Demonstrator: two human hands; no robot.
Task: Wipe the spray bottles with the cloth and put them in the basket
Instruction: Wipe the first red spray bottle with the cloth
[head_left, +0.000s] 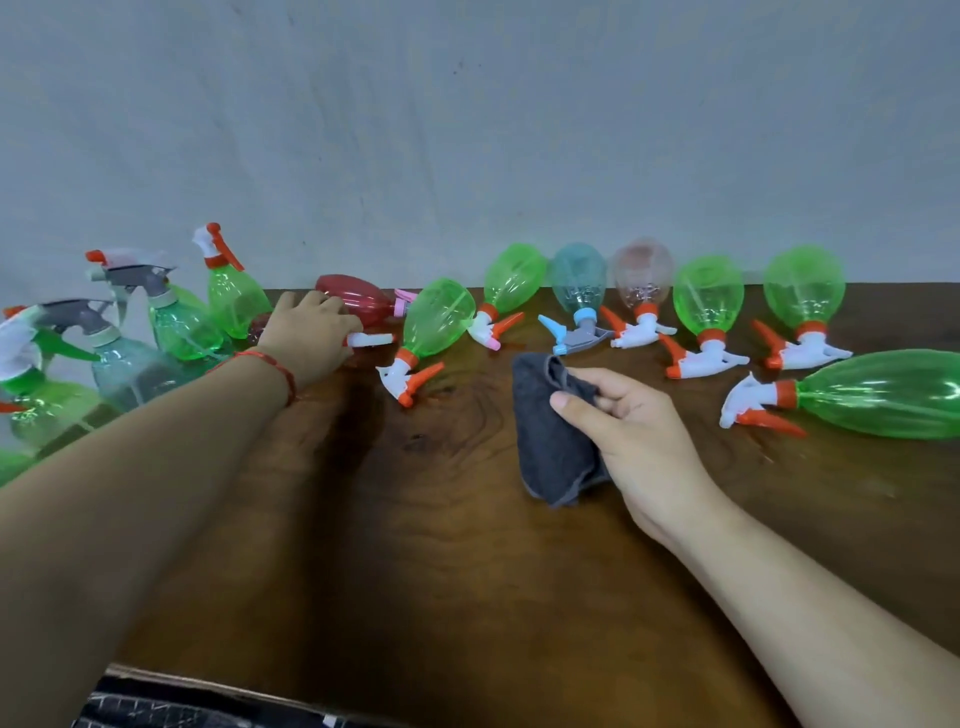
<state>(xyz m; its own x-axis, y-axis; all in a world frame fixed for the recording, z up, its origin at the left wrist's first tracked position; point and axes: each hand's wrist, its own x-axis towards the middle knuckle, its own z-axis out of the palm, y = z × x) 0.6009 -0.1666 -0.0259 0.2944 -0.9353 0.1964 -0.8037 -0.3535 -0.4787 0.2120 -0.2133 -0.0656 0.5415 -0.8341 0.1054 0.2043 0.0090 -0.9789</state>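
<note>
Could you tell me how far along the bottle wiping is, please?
Done, it seems: upright bottles bunched at the left edge, though no basket shows. In hand: the right hand holds the grey cloth; the left hand grips a white spray head. Left: about eight lying bottles on the table, from the red bottle to the far-right green bottle.

Spray bottles (706, 296) lie in a row on the table (441, 571) along the wall (467, 130) — twelve to two o'clock. Upright bottles (182, 327) crowd at ten; cloth (550, 447) centre, lone bottle (878, 395) at three.
</note>
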